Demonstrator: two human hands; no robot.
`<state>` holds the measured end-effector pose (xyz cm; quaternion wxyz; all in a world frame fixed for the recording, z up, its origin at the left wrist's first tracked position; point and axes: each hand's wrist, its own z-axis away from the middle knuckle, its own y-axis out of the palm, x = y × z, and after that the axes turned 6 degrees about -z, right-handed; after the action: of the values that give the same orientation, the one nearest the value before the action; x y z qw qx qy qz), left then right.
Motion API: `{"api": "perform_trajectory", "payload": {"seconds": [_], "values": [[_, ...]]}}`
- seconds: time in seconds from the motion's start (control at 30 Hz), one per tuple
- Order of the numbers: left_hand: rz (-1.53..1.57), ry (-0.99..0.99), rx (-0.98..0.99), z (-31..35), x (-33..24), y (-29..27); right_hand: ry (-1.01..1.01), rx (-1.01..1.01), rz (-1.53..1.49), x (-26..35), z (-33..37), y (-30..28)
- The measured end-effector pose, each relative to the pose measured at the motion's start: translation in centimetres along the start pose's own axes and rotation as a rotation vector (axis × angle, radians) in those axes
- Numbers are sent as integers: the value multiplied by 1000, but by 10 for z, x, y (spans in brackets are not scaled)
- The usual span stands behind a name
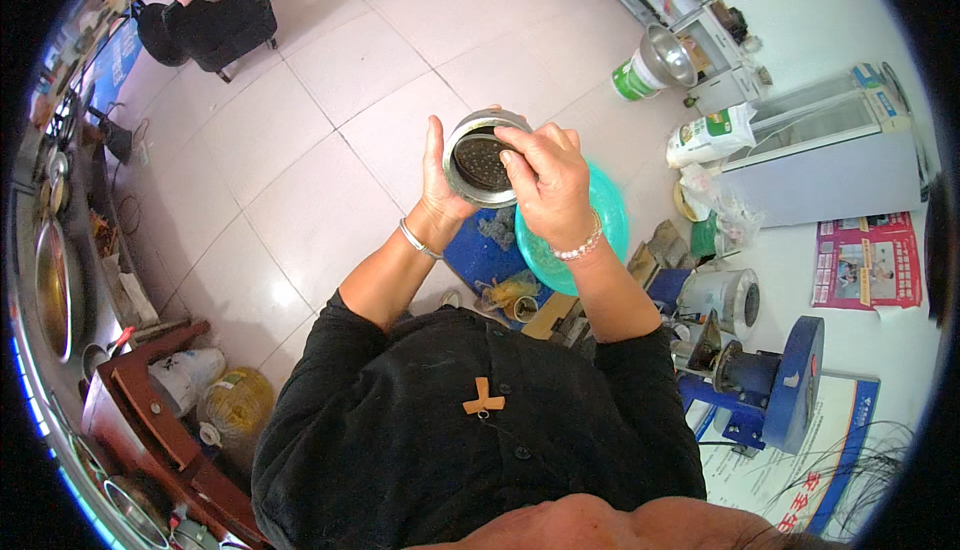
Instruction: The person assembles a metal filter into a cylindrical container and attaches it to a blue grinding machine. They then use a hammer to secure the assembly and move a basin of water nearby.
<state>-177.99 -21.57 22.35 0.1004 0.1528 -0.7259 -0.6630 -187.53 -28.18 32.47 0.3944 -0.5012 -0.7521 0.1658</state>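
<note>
In front of my chest, a short, round metal cylinder [463, 187] has its open mouth turned up toward me. My left hand [440, 185] cups it from the left and below, with the thumb up along its side. A dark perforated metal disc [478, 162] sits inside the mouth. My right hand [553, 182] reaches over the right rim, its thumb and index finger closed at the disc's edge. The fingers of my left hand beneath the cylinder are mostly hidden. Below my right wrist stands a teal plastic basin [607, 212].
A blue machine with a metal spout [790, 385] stands at the right, near a metal drum [735, 300]. At the left are a wooden cabinet [150, 415] and a large jug of yellow liquid [237, 402]. A black chair [222, 20] stands far left on the tiled floor [290, 150].
</note>
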Motion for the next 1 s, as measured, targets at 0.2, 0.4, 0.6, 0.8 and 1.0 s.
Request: {"api": "perform_trajectory", "payload": {"seconds": [0.2,0.4,0.6,0.8,1.0], "values": [[15,45,204,-17,-5,26,-231,-54,207,26,-17,-12],[-25,39,229,-23,-1,46,-240,-85,260,33,-28,-30],[14,29,245,-19,8,58,-310,-105,319,42,-25,-37],[-16,15,292,-16,16,64,-258,-131,411,42,-21,-50],[-103,-192,155,4,27,57,112,-268,10,7,4,-52]]}}
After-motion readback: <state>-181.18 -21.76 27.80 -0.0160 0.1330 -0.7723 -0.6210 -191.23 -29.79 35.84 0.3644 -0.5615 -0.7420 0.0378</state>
